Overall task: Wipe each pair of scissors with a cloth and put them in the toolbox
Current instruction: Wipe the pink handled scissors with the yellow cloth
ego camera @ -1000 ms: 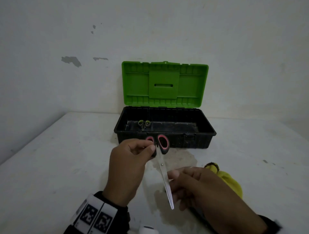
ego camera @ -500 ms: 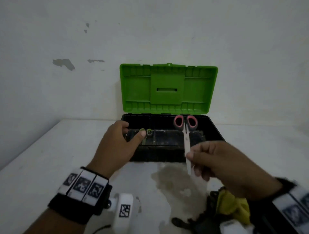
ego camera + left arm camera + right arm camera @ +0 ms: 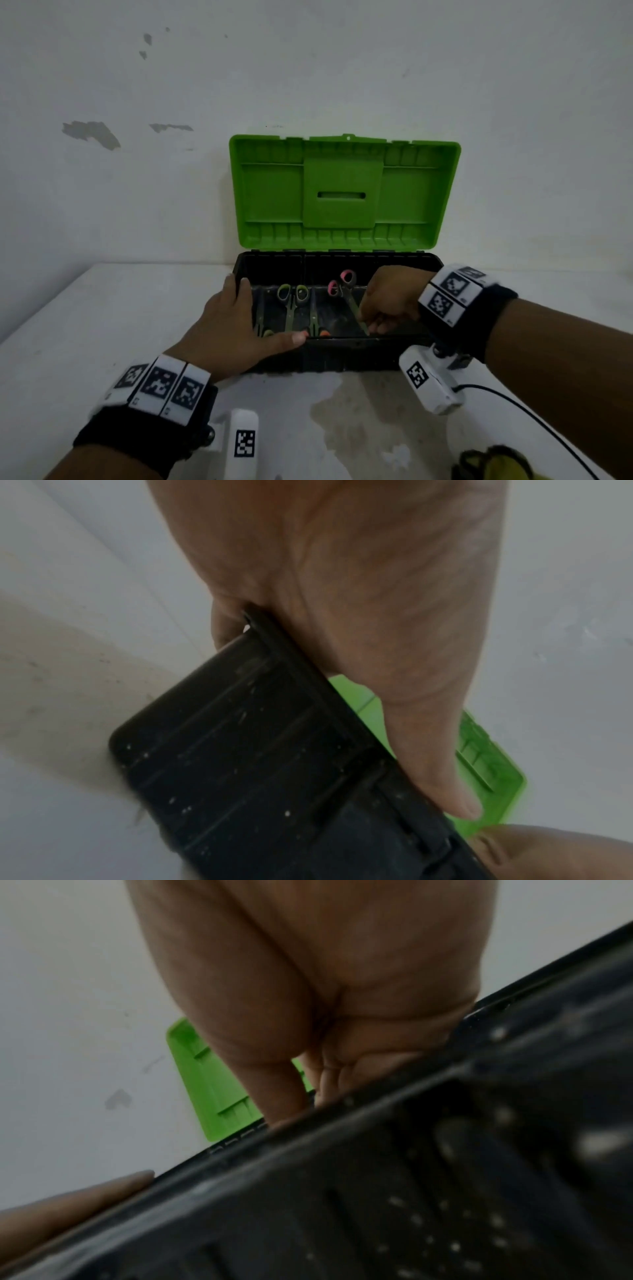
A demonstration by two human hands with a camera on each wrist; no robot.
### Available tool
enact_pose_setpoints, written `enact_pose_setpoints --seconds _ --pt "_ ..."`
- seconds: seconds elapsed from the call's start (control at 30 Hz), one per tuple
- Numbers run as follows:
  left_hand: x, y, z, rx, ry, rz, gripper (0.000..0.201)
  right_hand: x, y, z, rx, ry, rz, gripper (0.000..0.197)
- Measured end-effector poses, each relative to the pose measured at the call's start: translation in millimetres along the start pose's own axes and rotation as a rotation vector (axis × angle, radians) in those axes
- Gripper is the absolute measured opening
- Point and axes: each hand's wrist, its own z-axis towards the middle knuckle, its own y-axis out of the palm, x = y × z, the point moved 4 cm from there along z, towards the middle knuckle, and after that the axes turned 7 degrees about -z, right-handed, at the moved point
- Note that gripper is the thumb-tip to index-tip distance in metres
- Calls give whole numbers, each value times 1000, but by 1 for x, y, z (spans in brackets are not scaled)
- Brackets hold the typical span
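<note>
The black toolbox [image 3: 342, 358] stands open on the table, its green lid [image 3: 342, 192] upright against the wall. Inside lie green-handled scissors [image 3: 291, 301] and an orange-handled pair [image 3: 322, 331]. The pink-handled scissors [image 3: 346, 291] lean inside the box at the right, handles up. My right hand [image 3: 371, 325] reaches into the box and pinches their blade near the tip. My left hand [image 3: 246, 318] holds the front left corner, fingers over the side wall and thumb along the front rim. The left wrist view shows that corner [image 3: 274, 764] under the palm.
A yellow cloth [image 3: 493, 462] lies on the table at the lower right, near my right forearm. A damp stain [image 3: 352, 411] marks the table in front of the box. A black cable [image 3: 513, 401] trails from the right wrist camera. The wall is close behind the lid.
My right hand carried the pink scissors from in front of the box over its rim and down inside. My left hand let go of the handles and took hold of the box's front left corner.
</note>
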Motion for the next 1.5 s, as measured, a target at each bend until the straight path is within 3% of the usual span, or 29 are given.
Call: enact_pose_setpoints --seconds 0.17,0.27,0.3,0.37,0.43,0.53,0.6,0.67,0.77,0.83,0.9,0.97,1.03,1.07,1.13,1.23,1.3,1.43,1.5 --pt "-3 0 7 30 44 -1 153 3 10 23 -59 37 -55 33" --pt "-5 2 8 36 47 -10 151 3 12 31 -81 -8 -111 11" --pt "-5 3 9 39 49 -11 150 1 12 30 -79 -29 -140 13" --pt "-6 3 11 55 67 -22 146 2 11 31 -54 -42 -238 38" --pt "-6 2 11 64 69 -26 145 4 12 33 -35 -50 -284 44" --pt "-7 4 9 49 56 -40 143 6 12 29 -90 -76 -198 27" --pt "-6 4 8 51 61 -52 141 9 1 16 -101 -79 -73 25" --pt "-8 3 9 25 41 -54 141 13 -28 4 82 -163 -53 33" --pt "-4 -5 14 -126 17 -22 141 28 -88 -12 500 -257 6 44" --pt "10 -25 19 -148 32 -60 127 42 -125 -21 773 -266 81 54" --pt "30 -60 30 66 7 -69 106 52 -153 -28 953 -237 165 64" --pt "48 -103 44 413 -46 -129 101 60 -171 -27 1017 -183 234 64" --pt "63 -137 56 690 -8 -383 92 64 -184 -15 969 -139 319 63" --pt "66 -147 66 749 0 -515 89 64 -187 -8 908 -132 388 70" --pt "68 -158 89 710 -25 -719 86 59 -189 3 758 -147 566 85" --pt "64 -157 114 546 -72 -1010 66 47 -187 9 620 -220 708 76" --pt "58 -156 119 526 -75 -1033 56 45 -186 9 587 -233 747 79" --pt "55 -158 96 637 -81 -987 72 56 -187 -5 632 -220 748 81" --pt "55 -157 80 645 -8 -970 61 65 -186 -17 629 -229 708 78"
